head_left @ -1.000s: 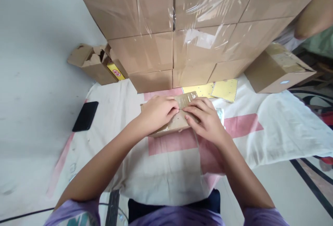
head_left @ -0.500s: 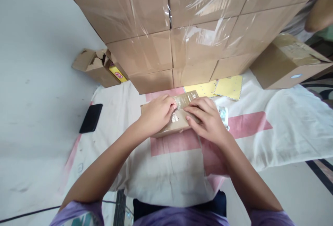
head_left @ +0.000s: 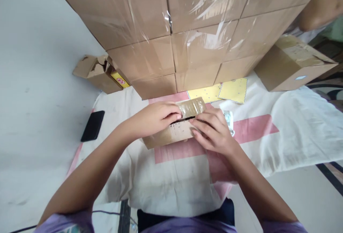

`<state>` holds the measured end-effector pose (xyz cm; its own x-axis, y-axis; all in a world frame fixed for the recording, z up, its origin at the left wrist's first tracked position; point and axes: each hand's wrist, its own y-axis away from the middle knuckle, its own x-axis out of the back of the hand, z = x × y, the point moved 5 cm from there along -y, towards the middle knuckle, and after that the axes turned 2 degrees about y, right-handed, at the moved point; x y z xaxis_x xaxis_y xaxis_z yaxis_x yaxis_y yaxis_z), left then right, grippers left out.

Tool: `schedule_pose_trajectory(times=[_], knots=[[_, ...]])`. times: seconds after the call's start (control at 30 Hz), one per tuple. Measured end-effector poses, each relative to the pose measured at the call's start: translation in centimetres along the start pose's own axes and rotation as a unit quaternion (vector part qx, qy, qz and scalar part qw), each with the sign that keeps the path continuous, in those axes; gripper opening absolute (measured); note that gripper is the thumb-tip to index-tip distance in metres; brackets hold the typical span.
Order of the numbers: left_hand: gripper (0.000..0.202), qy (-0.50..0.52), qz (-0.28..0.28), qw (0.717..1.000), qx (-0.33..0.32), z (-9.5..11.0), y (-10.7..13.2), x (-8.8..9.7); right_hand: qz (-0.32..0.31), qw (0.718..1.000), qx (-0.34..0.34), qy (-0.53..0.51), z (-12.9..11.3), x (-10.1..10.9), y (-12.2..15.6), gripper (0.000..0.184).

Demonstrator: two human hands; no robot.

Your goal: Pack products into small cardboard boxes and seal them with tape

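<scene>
A small flat cardboard box (head_left: 167, 138) with taped flaps lies on a white and pink cloth (head_left: 281, 125) in front of me. My left hand (head_left: 154, 118) grips its top flap from the left, fingers curled over the edge. My right hand (head_left: 211, 131) presses on the box's right part, fingertips at the dark gap between the flaps. A strip of shiny tape (head_left: 191, 108) covers the far flap. A roll of clear tape (head_left: 229, 120) peeks out just right of my right hand.
A tall stack of film-wrapped cartons (head_left: 187, 29) stands right behind. Two yellow cards (head_left: 233, 90) lie at its foot. A black phone (head_left: 93, 130) rests left on the floor, a torn carton (head_left: 98, 72) beyond it, another carton (head_left: 292, 67) right. Another person's arm (head_left: 318, 11) shows top right.
The box's near flap has come away from the far one, showing a dark gap. My left hand shifted up onto the top flap and the box tilted toward me.
</scene>
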<state>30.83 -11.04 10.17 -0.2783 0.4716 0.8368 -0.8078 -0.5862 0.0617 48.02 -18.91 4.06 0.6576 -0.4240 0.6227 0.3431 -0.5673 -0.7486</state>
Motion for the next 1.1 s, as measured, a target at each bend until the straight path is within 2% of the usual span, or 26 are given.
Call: schedule_pose_trajectory(times=[0.1,0.17,0.27,0.4,0.5,0.6,0.7,0.8,0.97,1.1], knots=[[0.014,-0.07,-0.027,0.997,-0.006,0.0,-0.2,0.1,0.036,0.998,0.05,0.002,-1.1,1.0,0.8,0.039],[0.026,-0.138,-0.022,0.99,-0.005,-0.1,-0.5,-0.3,0.039,0.997,0.067,0.003,-1.7,1.5,1.2,0.038],[0.033,-0.234,0.005,0.972,-0.005,-0.1,-1.1,-1.1,0.013,0.998,0.061,0.004,-2.1,1.7,1.4,0.038],[0.016,-0.34,0.048,0.939,-0.012,0.1,-1.5,-1.5,0.017,0.999,0.05,0.005,-2.1,1.9,0.8,0.047],[0.02,-0.325,0.081,0.941,-0.043,0.3,-1.0,-0.7,0.018,0.999,0.04,0.007,-2.0,1.8,0.1,0.052],[0.023,-0.267,0.078,0.958,-0.064,0.1,-0.5,0.3,-0.008,1.0,0.003,0.015,-1.4,1.4,-0.8,0.05],[0.026,-0.23,0.078,0.969,-0.047,-0.1,-0.4,1.2,-0.069,0.998,-0.006,0.015,-0.9,0.8,-1.6,0.045],[0.021,-0.203,0.096,0.974,-0.025,0.2,-0.3,1.8,-0.131,0.991,0.0,0.027,-0.3,0.1,-1.9,0.05],[0.025,-0.244,0.13,0.96,-0.044,1.0,0.3,1.2,-0.132,0.99,-0.015,0.044,0.1,-0.3,-1.5,0.048],[0.028,-0.307,0.133,0.939,-0.084,1.4,0.6,-0.2,-0.12,0.991,-0.045,-0.024,-0.1,0.1,-1.2,0.043]])
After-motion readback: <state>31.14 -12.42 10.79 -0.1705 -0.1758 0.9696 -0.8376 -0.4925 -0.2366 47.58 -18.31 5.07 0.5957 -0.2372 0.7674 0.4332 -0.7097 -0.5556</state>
